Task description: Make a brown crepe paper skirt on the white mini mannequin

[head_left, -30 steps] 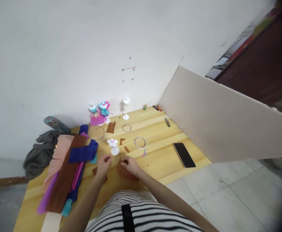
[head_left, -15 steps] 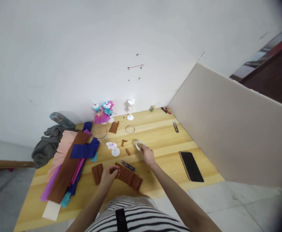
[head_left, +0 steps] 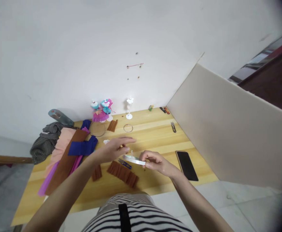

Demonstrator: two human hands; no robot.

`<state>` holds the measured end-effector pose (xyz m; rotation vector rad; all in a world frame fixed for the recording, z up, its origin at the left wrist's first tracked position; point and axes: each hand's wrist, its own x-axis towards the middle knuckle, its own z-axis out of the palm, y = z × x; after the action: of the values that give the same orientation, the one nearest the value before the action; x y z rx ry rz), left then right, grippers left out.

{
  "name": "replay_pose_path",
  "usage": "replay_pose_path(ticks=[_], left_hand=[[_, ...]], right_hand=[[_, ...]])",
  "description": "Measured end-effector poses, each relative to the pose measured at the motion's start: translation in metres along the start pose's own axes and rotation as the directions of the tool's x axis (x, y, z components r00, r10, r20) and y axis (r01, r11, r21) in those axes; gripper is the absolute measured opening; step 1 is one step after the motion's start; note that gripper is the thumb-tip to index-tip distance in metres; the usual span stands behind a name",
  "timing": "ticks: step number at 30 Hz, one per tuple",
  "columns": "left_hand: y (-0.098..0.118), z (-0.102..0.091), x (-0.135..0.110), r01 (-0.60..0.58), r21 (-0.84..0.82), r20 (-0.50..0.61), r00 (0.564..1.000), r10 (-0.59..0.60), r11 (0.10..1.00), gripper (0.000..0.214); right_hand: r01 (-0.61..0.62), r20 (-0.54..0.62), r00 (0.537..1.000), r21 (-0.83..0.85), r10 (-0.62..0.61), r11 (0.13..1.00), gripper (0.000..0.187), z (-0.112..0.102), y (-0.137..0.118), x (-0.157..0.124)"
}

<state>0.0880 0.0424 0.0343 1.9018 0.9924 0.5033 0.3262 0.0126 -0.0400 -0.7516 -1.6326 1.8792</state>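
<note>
My right hand [head_left: 155,162] pinches a narrow white roll of tape [head_left: 137,160] by its right side, holding it tilted above the table. Just left of the roll, my left hand [head_left: 114,149] has its fingers stretched out and apart, with the thumb close to the roll's edge. Below the hands lie a pleated brown strip [head_left: 123,174] and a smaller brown pleated piece [head_left: 97,173]. Blue thread snips [head_left: 125,163] rest above the strip. My left hand mostly covers a small white figure [head_left: 106,141].
Coloured strips, including a brown one [head_left: 66,161] and a blue one [head_left: 83,148], pile up on the left beside a bottle [head_left: 60,116]. Dressed figures [head_left: 101,111], a white stand [head_left: 129,108] and metal rings [head_left: 128,128] are further back. A phone [head_left: 186,165] lies right, near an upright panel [head_left: 228,129].
My right hand has lifted the tape roll and brought it nearer my body. My left hand has left the brown strip and moved up and forward to the roll, its fingers now spread.
</note>
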Motion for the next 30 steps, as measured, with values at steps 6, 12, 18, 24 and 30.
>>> replay_pose_path(ticks=[6,12,18,24,30], left_hand=[[-0.014,-0.004,0.001,0.135,-0.123,0.273,0.957,-0.097,0.983,0.023],[-0.015,-0.001,-0.024,0.133,-0.192,0.194,0.976,-0.095,0.972,0.024],[-0.017,-0.001,-0.044,0.146,-0.234,0.101,0.987,-0.125,0.961,0.024],[-0.030,0.021,-0.074,0.134,-0.038,-0.138,0.981,-0.138,0.990,0.016],[-0.052,0.053,-0.101,0.332,-0.147,-0.213,0.910,-0.357,0.932,0.017]], right_hand=[[0.004,0.060,0.998,-0.012,-0.003,1.000,0.034,0.008,-0.010,0.003],[-0.034,0.050,0.998,-0.010,0.034,0.999,0.035,0.019,-0.008,0.003],[-0.046,0.057,0.997,-0.022,0.047,0.999,0.036,0.027,-0.009,0.008],[-0.085,0.022,0.996,-0.025,0.085,0.996,0.037,0.041,-0.005,0.012],[-0.284,0.112,0.948,-0.117,0.297,0.952,0.030,0.069,0.028,0.017]])
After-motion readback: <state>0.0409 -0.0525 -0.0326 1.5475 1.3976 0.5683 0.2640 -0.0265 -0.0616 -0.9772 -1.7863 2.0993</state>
